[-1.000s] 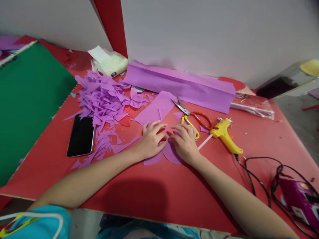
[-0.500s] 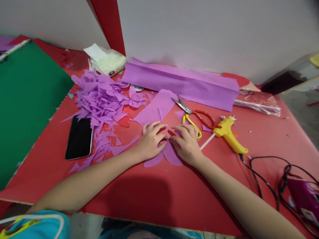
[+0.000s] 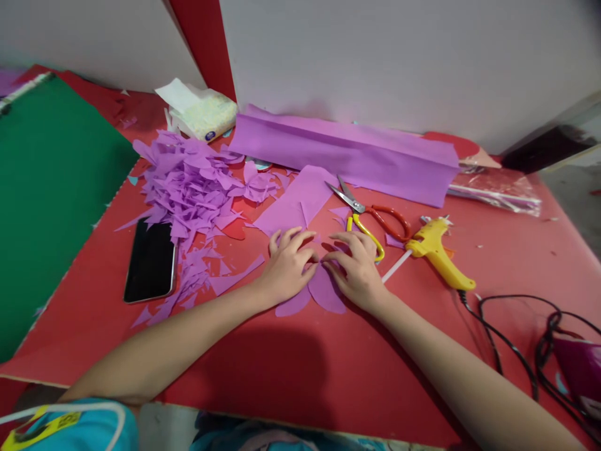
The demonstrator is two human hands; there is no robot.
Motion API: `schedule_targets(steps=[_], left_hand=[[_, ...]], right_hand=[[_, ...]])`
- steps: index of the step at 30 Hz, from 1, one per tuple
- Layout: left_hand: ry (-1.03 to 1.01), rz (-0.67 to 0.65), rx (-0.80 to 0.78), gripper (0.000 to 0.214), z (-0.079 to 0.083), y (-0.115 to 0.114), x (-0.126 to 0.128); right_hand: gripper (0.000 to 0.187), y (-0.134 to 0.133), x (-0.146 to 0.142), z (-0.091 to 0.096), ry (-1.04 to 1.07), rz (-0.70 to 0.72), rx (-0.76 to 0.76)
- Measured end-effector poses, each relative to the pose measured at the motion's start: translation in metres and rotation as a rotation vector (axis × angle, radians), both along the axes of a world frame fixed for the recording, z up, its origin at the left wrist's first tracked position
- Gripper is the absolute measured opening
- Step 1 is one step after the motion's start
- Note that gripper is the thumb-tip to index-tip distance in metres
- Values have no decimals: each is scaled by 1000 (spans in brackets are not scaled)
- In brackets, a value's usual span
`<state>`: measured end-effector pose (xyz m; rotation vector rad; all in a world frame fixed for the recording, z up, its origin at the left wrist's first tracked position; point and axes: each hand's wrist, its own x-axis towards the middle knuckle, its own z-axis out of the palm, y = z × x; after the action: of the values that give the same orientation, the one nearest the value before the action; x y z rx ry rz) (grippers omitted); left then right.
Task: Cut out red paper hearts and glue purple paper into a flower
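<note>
In the middle of the red surface lies a purple paper cutout [image 3: 327, 294] with rounded petal-like lobes, partly hidden by both hands. My left hand [image 3: 285, 270] pinches it from the left, thumb and forefinger at its centre. From the other side my right hand [image 3: 359, 272] pinches it too, the fingertips almost meeting the left ones. Scissors [image 3: 389, 221] with one red and one yellow handle lie open just beyond my right hand. A purple strip [image 3: 295, 199] with a slit is behind the cutout.
To the left are a heap of purple paper pieces [image 3: 188, 181], a phone [image 3: 149, 266] and a green board [image 3: 61, 188]. A folded purple sheet [image 3: 347, 160] and a tissue pack [image 3: 204, 116] lie along the wall. The yellow glue gun [image 3: 436, 254] trails a black cord [image 3: 509, 297] at right.
Both hands stay at the cutout with almost the same pinch. The view has shifted slightly, so things on the right appear a little further right.
</note>
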<state>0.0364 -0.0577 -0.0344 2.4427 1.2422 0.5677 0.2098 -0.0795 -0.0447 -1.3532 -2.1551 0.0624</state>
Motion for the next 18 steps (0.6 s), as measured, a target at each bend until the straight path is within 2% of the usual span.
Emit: schedule_targets(steps=[18], left_hand=[[-2, 17, -9, 10, -3, 1, -1]], right_hand=[[13, 5, -2, 3, -44, 46, -78]])
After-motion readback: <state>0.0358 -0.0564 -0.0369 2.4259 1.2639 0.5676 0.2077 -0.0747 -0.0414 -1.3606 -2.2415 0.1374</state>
